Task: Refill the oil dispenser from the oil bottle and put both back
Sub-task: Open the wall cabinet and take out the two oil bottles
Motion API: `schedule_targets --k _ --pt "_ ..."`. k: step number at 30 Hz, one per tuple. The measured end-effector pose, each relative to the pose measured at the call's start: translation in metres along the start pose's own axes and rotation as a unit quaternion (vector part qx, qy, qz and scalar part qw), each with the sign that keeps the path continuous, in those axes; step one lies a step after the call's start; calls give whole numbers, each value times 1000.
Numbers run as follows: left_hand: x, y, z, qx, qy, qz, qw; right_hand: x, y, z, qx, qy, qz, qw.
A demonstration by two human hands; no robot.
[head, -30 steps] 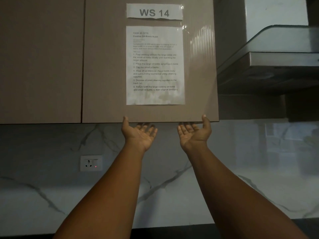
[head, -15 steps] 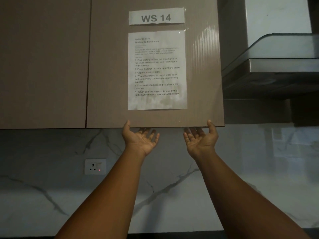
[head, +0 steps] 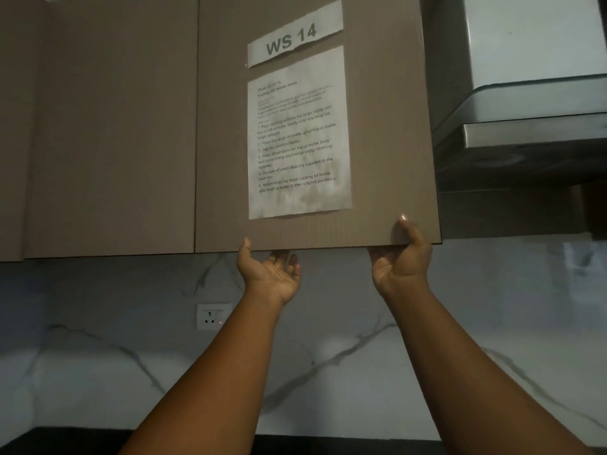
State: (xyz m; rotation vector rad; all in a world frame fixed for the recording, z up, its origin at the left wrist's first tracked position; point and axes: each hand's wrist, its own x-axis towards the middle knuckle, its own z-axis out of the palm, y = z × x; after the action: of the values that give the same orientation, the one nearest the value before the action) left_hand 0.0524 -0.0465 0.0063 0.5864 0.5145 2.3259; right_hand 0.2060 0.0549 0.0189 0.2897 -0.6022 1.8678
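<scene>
Taupe cabinet door, white grey-veined marble backsplash.

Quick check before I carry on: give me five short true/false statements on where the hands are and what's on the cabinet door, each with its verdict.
1. The right hand grips the bottom edge of the cabinet door. True.
2. The left hand holds an oil bottle. False: it holds nothing, palm up under the door's edge.
3. The label reads WS 14. True.
4. The wall socket is right of both arms. False: it is left of them.
5. An instruction sheet is stuck below the label. True.
</scene>
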Motion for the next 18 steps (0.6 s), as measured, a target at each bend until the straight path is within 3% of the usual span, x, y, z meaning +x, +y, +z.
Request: schedule_targets --k 8,12,16,18 --pt "-38 1 12 38 37 44 998 -32 8 6 -15 -43 15 999" --pt "-64 9 24 161 64 62 983 -53 11 11 -82 -43 -27 995" --pt "-100 18 51 360 80 156 916 -81 15 22 -172 -45 -50 983" --pt "-121 25 68 467 26 238 851 -94 17 26 -202 -54 -46 977"
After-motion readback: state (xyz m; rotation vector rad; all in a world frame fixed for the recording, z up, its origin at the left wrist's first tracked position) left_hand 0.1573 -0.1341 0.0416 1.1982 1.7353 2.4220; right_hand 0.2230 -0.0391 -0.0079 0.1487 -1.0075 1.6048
